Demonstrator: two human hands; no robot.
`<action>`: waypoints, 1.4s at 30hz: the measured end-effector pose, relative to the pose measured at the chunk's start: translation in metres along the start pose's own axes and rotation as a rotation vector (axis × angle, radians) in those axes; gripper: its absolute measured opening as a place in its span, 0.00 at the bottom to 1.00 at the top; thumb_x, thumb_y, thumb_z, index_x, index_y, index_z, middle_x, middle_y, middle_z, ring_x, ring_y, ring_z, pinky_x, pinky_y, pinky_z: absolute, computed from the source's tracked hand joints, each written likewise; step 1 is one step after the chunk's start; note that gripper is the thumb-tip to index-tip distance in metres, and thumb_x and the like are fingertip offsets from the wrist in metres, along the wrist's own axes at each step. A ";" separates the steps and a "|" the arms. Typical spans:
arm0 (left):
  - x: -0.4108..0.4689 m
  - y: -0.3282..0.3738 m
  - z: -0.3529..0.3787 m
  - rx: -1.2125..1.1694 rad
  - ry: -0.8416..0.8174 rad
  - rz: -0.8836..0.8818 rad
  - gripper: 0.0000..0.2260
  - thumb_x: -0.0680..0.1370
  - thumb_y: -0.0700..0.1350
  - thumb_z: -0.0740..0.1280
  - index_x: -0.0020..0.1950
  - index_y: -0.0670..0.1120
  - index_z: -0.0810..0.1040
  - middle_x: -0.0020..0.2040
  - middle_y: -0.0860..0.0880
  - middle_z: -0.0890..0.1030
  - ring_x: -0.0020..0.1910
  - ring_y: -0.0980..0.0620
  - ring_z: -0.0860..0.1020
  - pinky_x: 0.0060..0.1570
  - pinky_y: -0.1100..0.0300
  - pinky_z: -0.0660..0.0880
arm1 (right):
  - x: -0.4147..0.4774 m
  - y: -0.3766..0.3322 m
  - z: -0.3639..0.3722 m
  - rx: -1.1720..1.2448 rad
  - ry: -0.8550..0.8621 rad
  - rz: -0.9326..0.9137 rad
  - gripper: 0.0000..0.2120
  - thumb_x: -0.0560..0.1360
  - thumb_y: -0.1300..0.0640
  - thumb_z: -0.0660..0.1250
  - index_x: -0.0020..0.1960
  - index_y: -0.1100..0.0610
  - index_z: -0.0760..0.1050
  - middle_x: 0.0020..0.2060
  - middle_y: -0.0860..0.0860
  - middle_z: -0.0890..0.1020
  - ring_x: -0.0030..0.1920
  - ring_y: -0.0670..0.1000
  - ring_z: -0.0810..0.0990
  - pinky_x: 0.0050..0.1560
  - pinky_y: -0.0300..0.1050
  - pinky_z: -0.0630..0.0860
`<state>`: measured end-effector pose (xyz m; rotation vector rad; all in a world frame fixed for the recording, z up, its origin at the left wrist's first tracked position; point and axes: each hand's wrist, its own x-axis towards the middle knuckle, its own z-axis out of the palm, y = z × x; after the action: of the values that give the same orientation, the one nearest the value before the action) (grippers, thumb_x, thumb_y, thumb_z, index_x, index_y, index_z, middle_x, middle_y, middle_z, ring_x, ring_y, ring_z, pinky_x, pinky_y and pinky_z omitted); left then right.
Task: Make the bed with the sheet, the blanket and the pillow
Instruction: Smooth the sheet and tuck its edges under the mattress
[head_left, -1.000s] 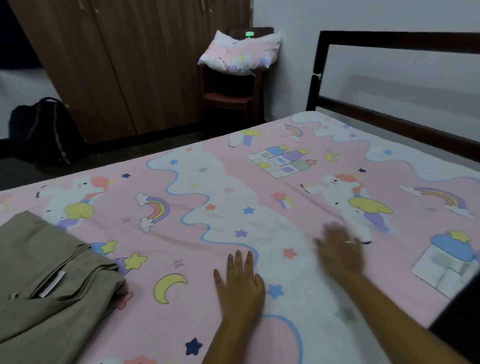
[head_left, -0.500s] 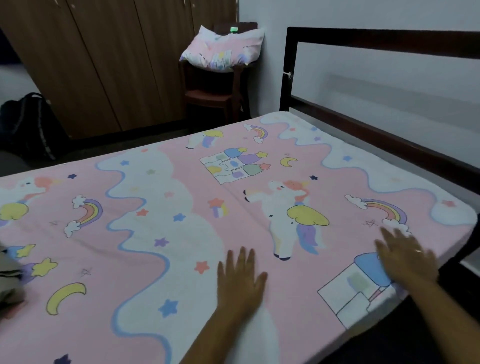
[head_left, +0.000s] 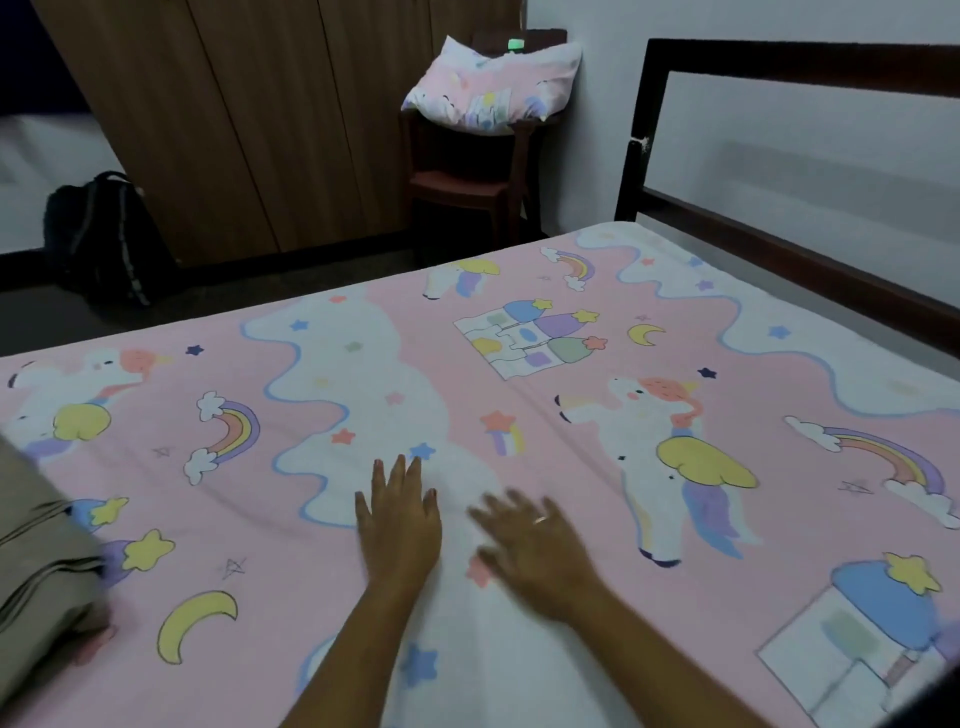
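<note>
A pink sheet (head_left: 597, 431) printed with unicorns, rainbows and castles lies spread flat over the bed. My left hand (head_left: 399, 525) presses flat on it near the front middle, fingers straight. Just to its right my right hand (head_left: 535, 551), blurred, lies open on the sheet, a ring on one finger. A folded khaki blanket (head_left: 41, 577) sits on the sheet at the left edge of view. The matching pink pillow (head_left: 493, 93) rests on a chair beyond the bed.
A dark wooden bed frame (head_left: 779, 67) runs along the white wall at the right. A brown chair (head_left: 462, 182) stands in the corner beside a wooden wardrobe (head_left: 249, 119). A black backpack (head_left: 104, 234) sits on the floor at the far left.
My right hand swept out to the right side of the sheet and has come back beside my left hand. The left hand stayed pressed on the sheet. The view swung right, then back left.
</note>
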<state>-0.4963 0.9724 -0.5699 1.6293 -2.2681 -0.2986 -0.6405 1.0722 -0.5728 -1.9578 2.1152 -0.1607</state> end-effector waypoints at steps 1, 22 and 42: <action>0.007 -0.008 0.003 0.021 -0.009 0.041 0.19 0.78 0.48 0.57 0.66 0.46 0.75 0.68 0.47 0.75 0.70 0.44 0.69 0.63 0.40 0.68 | 0.005 0.020 -0.006 -0.041 0.019 0.066 0.38 0.75 0.33 0.28 0.72 0.41 0.65 0.72 0.43 0.68 0.71 0.48 0.69 0.69 0.54 0.63; 0.014 -0.028 0.045 0.134 -0.048 0.098 0.23 0.79 0.54 0.51 0.72 0.52 0.69 0.72 0.52 0.69 0.72 0.52 0.64 0.68 0.48 0.58 | 0.188 0.024 -0.009 -0.053 0.036 -0.248 0.33 0.73 0.36 0.36 0.75 0.41 0.59 0.75 0.44 0.62 0.75 0.50 0.59 0.74 0.54 0.50; 0.036 -0.055 -0.025 -0.235 0.206 -0.383 0.25 0.79 0.39 0.59 0.76 0.49 0.59 0.77 0.53 0.57 0.77 0.51 0.47 0.73 0.48 0.48 | 0.145 -0.070 0.000 -0.085 -0.070 -0.368 0.43 0.66 0.34 0.29 0.78 0.45 0.51 0.78 0.48 0.52 0.77 0.52 0.50 0.73 0.57 0.45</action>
<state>-0.4494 0.9208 -0.5613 1.8608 -1.6946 -0.4463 -0.5818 0.9216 -0.5712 -2.3512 1.7271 -0.0687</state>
